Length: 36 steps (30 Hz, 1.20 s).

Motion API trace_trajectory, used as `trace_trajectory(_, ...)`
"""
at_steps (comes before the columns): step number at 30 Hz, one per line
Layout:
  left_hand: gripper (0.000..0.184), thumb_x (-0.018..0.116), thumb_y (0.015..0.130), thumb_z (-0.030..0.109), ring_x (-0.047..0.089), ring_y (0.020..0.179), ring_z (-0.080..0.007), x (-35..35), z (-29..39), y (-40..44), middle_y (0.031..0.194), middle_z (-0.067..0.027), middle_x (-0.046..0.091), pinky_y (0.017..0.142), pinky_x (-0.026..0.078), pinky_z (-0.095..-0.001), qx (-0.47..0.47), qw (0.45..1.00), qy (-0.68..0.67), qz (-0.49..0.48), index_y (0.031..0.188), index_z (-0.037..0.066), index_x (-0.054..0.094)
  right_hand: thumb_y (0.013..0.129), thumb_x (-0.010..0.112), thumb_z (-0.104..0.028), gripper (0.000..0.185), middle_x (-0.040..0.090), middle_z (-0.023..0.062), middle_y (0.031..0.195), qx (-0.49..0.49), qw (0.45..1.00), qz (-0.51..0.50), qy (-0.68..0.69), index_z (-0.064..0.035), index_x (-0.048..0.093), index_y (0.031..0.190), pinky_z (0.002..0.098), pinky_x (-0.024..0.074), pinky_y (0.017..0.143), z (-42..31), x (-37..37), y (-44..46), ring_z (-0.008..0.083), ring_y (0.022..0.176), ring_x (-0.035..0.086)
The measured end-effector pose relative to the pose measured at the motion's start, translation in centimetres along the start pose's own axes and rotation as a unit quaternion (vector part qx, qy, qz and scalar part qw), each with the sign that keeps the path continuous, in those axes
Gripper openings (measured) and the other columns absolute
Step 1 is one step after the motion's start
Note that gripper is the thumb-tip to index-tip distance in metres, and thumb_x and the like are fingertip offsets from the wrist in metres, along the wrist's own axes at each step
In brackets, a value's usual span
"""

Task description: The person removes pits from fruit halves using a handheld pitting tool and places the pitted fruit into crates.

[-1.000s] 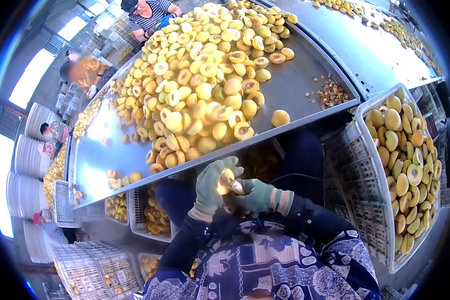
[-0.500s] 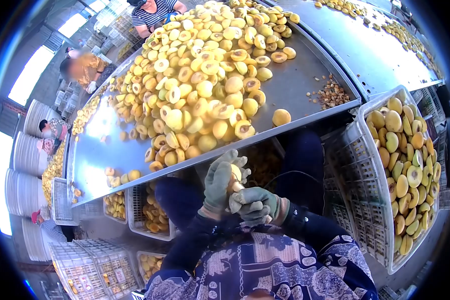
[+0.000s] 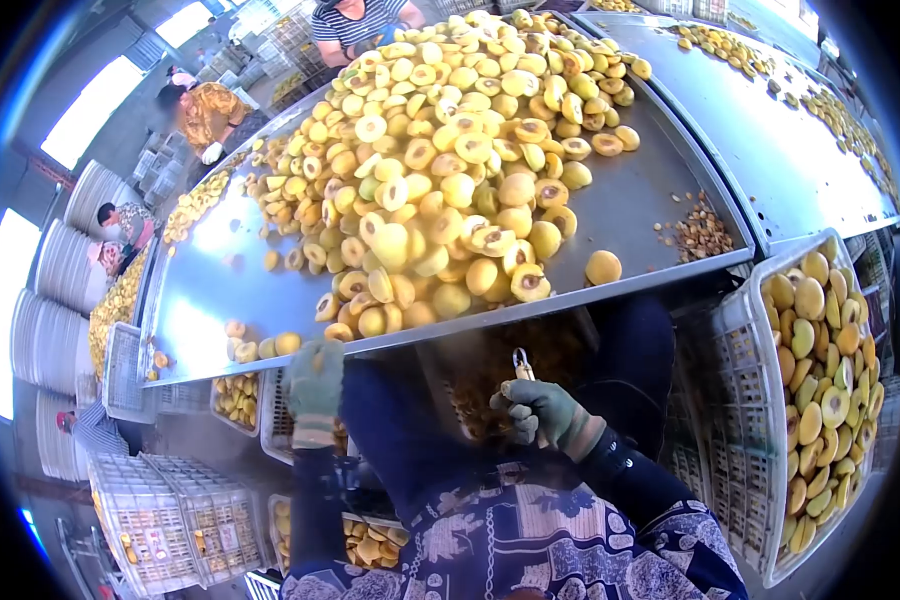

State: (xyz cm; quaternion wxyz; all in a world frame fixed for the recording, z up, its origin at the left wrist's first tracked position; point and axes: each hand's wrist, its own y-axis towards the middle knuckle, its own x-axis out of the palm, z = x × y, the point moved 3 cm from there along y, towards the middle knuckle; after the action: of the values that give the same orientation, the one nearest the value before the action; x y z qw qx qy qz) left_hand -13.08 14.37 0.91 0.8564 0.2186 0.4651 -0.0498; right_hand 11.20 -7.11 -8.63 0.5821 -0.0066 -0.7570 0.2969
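My right hand, in a grey-green glove, is closed around a pitting tool with a light handle and a looped metal tip pointing up. It is over the gap between my knees. My left hand, gloved alike, is at the front edge of the metal table, beside a few loose apricots. Motion smears its fingers, so whether they hold anything is hidden. A big heap of yellow apricots, many halved with brown centres showing, covers much of the table.
A white crate of apricot halves stands at my right. More crates are on the left. Small brown pits lie at the table's right corner. A person in a striped shirt works across the table; others sit farther left.
My hands have parted: the left has moved left and down to the table edge, away from the right. The apricot it held is out of sight. The tool's tip now shows.
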Motion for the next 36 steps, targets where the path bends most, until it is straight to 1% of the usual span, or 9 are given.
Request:
trace_trajectory(3, 0.041, 0.067, 0.084, 0.034, 0.060, 0.094, -0.0341, 0.8, -2.9, 2.7, 0.100, -0.0159, 0.066, 0.089, 0.045, -0.0428, 0.175, 0.968, 0.167, 0.072, 0.109, 0.002, 0.062, 0.092, 0.058, -0.021, 0.020, 0.055, 0.0013, 0.065, -0.006, 0.995, 0.057, -0.077, -0.0022, 0.062, 0.088, 0.0202, 0.0402, 0.041, 0.0, 0.3, 0.8, 0.0090, 0.046, 0.047)
trace_trajectory(5, 0.044, 0.066, 0.084, 0.037, 0.060, 0.098, -0.0343, 2.9, 1.6, 5.0, 0.103, -0.0152, 0.066, 0.091, 0.043, -0.0442, 0.030, 0.999, -0.017, -0.027, 0.114, 0.005, 0.061, 0.090, 0.059, -0.019, 0.017, 0.058, 0.0042, 0.066, -0.035, 0.980, 0.105, -0.164, -0.0026, 0.062, 0.087, 0.0240, 0.0417, 0.042, 0.0, 1.7, 0.7, 0.0124, 0.048, 0.051)
trace_trajectory(10, 0.046, 0.060, 0.086, 0.042, 0.062, 0.095, -0.0354, 10.7, 4.0, 9.0, 0.102, -0.0168, 0.067, 0.082, 0.047, -0.0454, 0.044, 0.981, 0.111, -0.151, 0.118, 0.009, 0.059, 0.094, 0.056, -0.028, 0.030, 0.054, 0.0029, 0.065, -0.038, 0.984, 0.067, -0.159, 0.0004, 0.059, 0.101, 0.0234, 0.0402, 0.043, -0.2, 1.7, 0.4, 0.0107, 0.049, 0.047)
trace_trajectory(13, 0.037, 0.054, 0.091, 0.038, 0.064, 0.090, -0.0350, 10.9, 2.8, 9.3, 0.098, -0.0166, 0.068, 0.079, 0.048, -0.0449, 0.061, 0.970, -0.229, -0.045, 0.111, 0.008, 0.063, 0.098, 0.049, -0.037, 0.041, 0.040, -0.0045, 0.055, -0.019, 0.995, -0.006, -0.095, 0.0014, 0.056, 0.110, 0.0198, 0.0321, 0.041, -1.3, 1.5, 0.0, 0.0055, 0.044, 0.036)
trace_trajectory(16, 0.034, 0.053, 0.092, 0.036, 0.064, 0.085, -0.0339, 10.1, 3.2, 7.6, 0.091, -0.0161, 0.068, 0.076, 0.049, -0.0437, 0.100, 0.988, -0.008, -0.120, 0.105, 0.007, 0.065, 0.098, 0.048, -0.037, 0.042, 0.040, -0.0040, 0.053, -0.090, 0.982, 0.006, -0.164, 0.0014, 0.056, 0.111, 0.0196, 0.0328, 0.041, -2.4, 1.7, 1.3, 0.0049, 0.044, 0.037)
trace_trajectory(20, 0.039, 0.058, 0.089, 0.043, 0.064, 0.083, -0.0338, 10.0, 7.4, 5.1, 0.083, -0.0142, 0.068, 0.073, 0.049, -0.0439, 0.199, 0.978, 0.067, 0.001, 0.101, 0.007, 0.067, 0.093, 0.058, -0.032, 0.033, 0.050, 0.0007, 0.059, -0.076, 0.988, 0.056, -0.126, -0.0005, 0.057, 0.103, 0.0218, 0.0366, 0.040, -2.0, 2.1, 3.0, 0.0107, 0.043, 0.044)
trace_trajectory(29, 0.052, 0.064, 0.078, 0.049, 0.065, 0.084, -0.0380, 10.9, 10.1, 3.1, 0.092, -0.0217, 0.068, 0.076, 0.052, -0.0452, 0.054, 0.974, 0.145, -0.165, 0.108, 0.006, 0.063, 0.090, 0.063, -0.028, 0.025, 0.050, 0.0003, 0.061, -0.114, 0.983, 0.086, -0.119, -0.0044, 0.060, 0.098, 0.0216, 0.0387, 0.040, -2.4, 0.5, 1.1, 0.0096, 0.045, 0.046)
trace_trajectory(34, 0.042, 0.076, 0.077, 0.032, 0.068, 0.081, -0.0209, 11.4, 7.8, 3.8, 0.088, -0.0129, 0.071, 0.075, 0.052, -0.0319, 0.017, 0.996, -0.051, -0.078, 0.103, 0.001, 0.067, 0.091, 0.063, -0.031, 0.029, 0.053, 0.0040, 0.062, -0.136, 0.960, 0.105, -0.219, -0.0034, 0.060, 0.098, 0.0231, 0.0400, 0.040, -1.9, 3.1, -0.8, 0.0114, 0.044, 0.047)
trace_trajectory(36, 0.040, 0.068, 0.077, 0.040, 0.065, 0.081, -0.0345, 11.9, 6.8, 4.4, 0.089, -0.0163, 0.069, 0.076, 0.051, -0.0396, 0.047, 0.983, -0.009, -0.175, 0.104, 0.010, 0.067, 0.091, 0.063, -0.032, 0.031, 0.053, 0.0041, 0.062, -0.144, 0.959, 0.105, -0.223, -0.0026, 0.060, 0.099, 0.0236, 0.0406, 0.040, -2.2, 2.4, -0.2, 0.0111, 0.044, 0.046)
